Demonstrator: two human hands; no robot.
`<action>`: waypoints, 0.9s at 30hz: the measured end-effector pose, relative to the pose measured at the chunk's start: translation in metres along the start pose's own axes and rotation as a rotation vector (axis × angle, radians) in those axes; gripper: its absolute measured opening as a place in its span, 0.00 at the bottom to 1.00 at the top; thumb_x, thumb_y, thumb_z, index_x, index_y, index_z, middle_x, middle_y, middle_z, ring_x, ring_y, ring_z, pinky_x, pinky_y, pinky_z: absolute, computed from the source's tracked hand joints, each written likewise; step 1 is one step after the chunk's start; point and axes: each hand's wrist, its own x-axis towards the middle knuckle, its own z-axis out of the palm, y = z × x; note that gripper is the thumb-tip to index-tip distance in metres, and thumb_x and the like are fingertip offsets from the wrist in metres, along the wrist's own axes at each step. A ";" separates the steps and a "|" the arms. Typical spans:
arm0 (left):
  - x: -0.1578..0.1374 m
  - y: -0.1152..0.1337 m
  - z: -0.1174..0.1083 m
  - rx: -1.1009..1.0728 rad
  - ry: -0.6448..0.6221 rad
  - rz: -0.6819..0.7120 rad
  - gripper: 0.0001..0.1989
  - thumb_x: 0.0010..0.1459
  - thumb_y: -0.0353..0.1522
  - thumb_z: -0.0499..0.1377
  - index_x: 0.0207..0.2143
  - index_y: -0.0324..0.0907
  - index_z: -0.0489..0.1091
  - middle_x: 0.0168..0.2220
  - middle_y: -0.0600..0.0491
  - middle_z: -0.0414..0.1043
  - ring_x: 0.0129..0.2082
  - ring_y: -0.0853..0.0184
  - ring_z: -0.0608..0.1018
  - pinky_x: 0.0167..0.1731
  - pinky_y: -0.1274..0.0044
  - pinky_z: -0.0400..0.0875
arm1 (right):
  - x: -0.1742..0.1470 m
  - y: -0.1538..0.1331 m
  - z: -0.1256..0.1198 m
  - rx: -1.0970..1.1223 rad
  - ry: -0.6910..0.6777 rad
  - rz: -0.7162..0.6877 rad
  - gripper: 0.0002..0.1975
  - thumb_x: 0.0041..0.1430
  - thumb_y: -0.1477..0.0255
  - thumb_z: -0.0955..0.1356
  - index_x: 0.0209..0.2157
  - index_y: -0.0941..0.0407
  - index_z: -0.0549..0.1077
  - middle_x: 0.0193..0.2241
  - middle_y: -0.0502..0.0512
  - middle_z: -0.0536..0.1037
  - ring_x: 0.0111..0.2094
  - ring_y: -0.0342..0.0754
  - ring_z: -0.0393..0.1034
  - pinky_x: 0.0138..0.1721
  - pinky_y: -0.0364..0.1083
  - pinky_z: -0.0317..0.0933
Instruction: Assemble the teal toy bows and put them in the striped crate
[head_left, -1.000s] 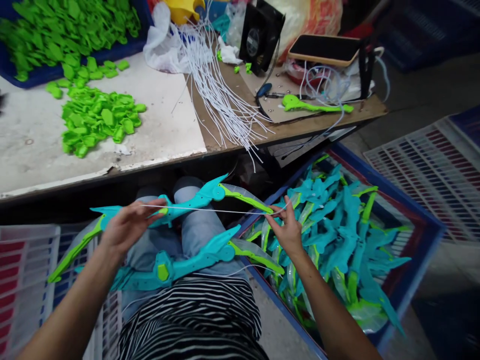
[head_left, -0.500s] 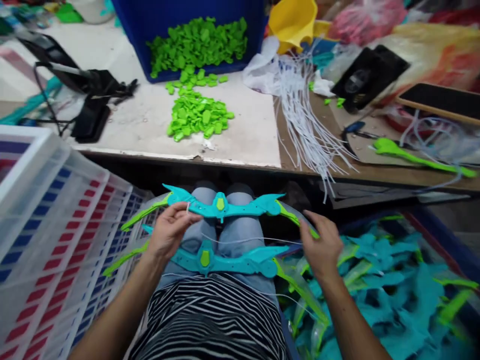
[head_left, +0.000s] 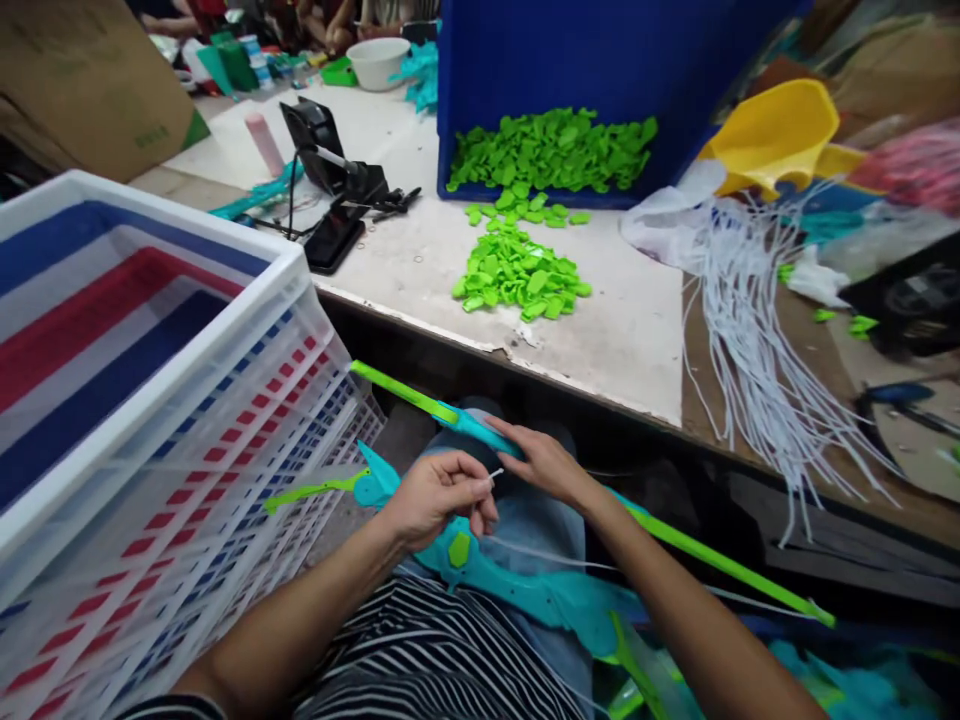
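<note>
The lower bow [head_left: 517,588] is smooth, hard-looking plastic

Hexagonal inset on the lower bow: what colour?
Lime green hexagonal inset; best seen in the head view.

We find passage for a hand over bare board [head_left: 626,310] on either side of the heap of green pieces [head_left: 521,270]. Behind the heap, a blue bin [head_left: 585,50] blocks us; left of the heap, a black stand [head_left: 313,128] and white basket [head_left: 172,390]; right, white cords [head_left: 750,350]; in front, a bow [head_left: 480,430].

A white bowl [head_left: 377,66] stands on the table [head_left: 634,325] — yellow scoop [head_left: 780,135] farther right.
</note>
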 end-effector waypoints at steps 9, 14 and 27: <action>0.026 0.059 -0.057 0.185 0.553 0.457 0.15 0.41 0.40 0.66 0.24 0.36 0.71 0.15 0.57 0.69 0.12 0.78 0.64 0.16 0.82 0.61 | -0.001 0.021 -0.015 0.325 -0.047 0.184 0.21 0.49 0.66 0.69 0.47 0.53 0.76 0.41 0.50 0.80 0.37 0.52 0.76 0.36 0.45 0.70; 0.046 0.085 -0.070 0.306 0.610 0.480 0.09 0.44 0.34 0.63 0.23 0.37 0.71 0.14 0.58 0.67 0.11 0.77 0.64 0.16 0.82 0.64 | 0.003 0.021 -0.017 0.329 -0.057 0.193 0.21 0.49 0.66 0.70 0.47 0.53 0.77 0.42 0.52 0.80 0.40 0.55 0.76 0.39 0.47 0.71; 0.059 0.094 -0.067 0.438 0.697 0.525 0.04 0.48 0.30 0.59 0.23 0.38 0.70 0.14 0.59 0.67 0.13 0.75 0.66 0.15 0.83 0.60 | -0.001 0.028 -0.013 0.304 -0.069 0.220 0.23 0.51 0.64 0.68 0.49 0.55 0.75 0.42 0.53 0.79 0.36 0.54 0.77 0.35 0.48 0.72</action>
